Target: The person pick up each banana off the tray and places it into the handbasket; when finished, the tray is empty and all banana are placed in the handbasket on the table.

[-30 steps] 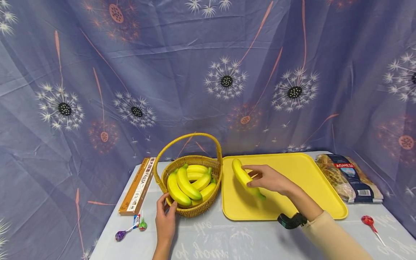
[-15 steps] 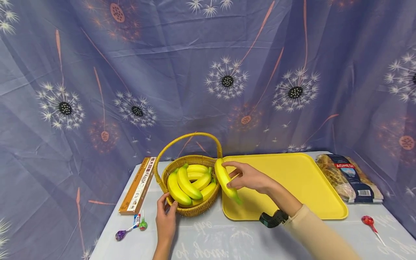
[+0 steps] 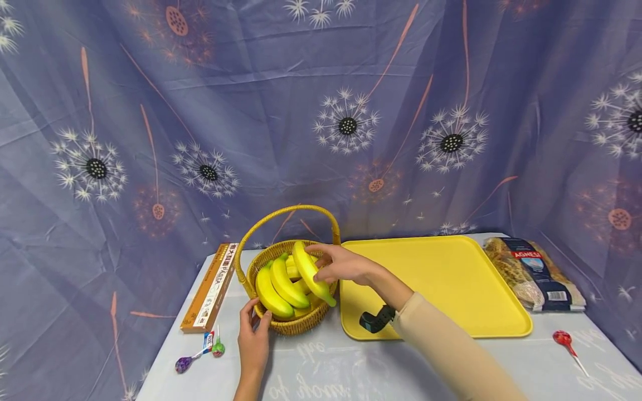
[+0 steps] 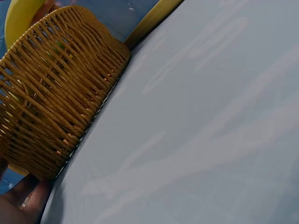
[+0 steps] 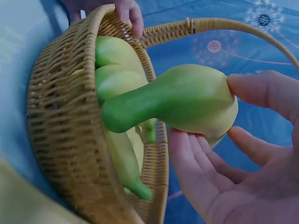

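A wicker basket [image 3: 300, 327] with a tall arched handle stands left of the yellow tray and holds several yellow bananas [image 3: 271, 293]. My right hand [image 3: 346, 264] pinches one banana [image 3: 310, 273] between thumb and fingers, tilted above the basket's right side. In the right wrist view, the green stem end of this held banana [image 5: 187, 95] points over the rim. My left hand [image 3: 253, 340] grips the near left rim of the basket. Its fingers [image 5: 130, 14] curl over that rim in the right wrist view; the left wrist view catches only part of the hand [image 4: 23, 203] at the basket's base.
The yellow tray [image 3: 431, 289] lies right of the basket, with a bag of pasta [image 3: 534, 273] beyond it. A pasta box [image 3: 209, 289] is at the left. Lollipops lie around: purple [image 3: 183, 364], green [image 3: 218, 348] and red [image 3: 563, 338]. A patterned curtain [image 3: 281, 111] hangs behind.
My right hand has carried the banana leftward from over the tray, past the basket's right rim, to above the other bananas. My left hand has stayed on the rim.
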`<state>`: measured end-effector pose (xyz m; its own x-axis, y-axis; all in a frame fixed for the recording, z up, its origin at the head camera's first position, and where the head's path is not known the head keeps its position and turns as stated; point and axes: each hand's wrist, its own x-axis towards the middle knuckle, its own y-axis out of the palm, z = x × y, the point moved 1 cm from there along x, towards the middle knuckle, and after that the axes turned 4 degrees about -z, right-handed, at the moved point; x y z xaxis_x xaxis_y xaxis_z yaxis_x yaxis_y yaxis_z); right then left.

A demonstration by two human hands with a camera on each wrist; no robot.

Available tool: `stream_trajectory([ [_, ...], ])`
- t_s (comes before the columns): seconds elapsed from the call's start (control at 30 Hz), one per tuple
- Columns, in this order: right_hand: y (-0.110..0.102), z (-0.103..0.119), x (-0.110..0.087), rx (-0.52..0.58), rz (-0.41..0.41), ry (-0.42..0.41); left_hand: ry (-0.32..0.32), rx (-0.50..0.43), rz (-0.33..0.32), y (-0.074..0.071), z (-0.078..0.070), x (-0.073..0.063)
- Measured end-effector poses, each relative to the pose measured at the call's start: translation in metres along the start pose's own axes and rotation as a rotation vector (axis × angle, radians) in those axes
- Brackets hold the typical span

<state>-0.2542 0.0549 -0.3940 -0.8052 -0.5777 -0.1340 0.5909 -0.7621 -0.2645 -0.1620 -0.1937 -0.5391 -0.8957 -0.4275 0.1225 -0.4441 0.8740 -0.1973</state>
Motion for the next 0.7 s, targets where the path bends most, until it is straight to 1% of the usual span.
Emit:
stream_trajectory([
  [0.17,0.011,-0.001,0.028,0.029,0.008,0.068,0.002,-0.012,0.003,0.0,0.001,0.0],
  [0.3,0.016,-0.004,0.041,0.034,0.0,0.126,0.005,-0.018,0.0,0.0,0.002,0.0],
  [0.5,0.029,-0.008,0.054,-0.07,-0.029,0.189,0.005,-0.012,-0.015,-0.001,0.001,0.0],
  [0.7,0.038,-0.009,0.056,-0.188,-0.078,0.206,0.01,-0.019,0.001,-0.001,0.0,0.0],
])
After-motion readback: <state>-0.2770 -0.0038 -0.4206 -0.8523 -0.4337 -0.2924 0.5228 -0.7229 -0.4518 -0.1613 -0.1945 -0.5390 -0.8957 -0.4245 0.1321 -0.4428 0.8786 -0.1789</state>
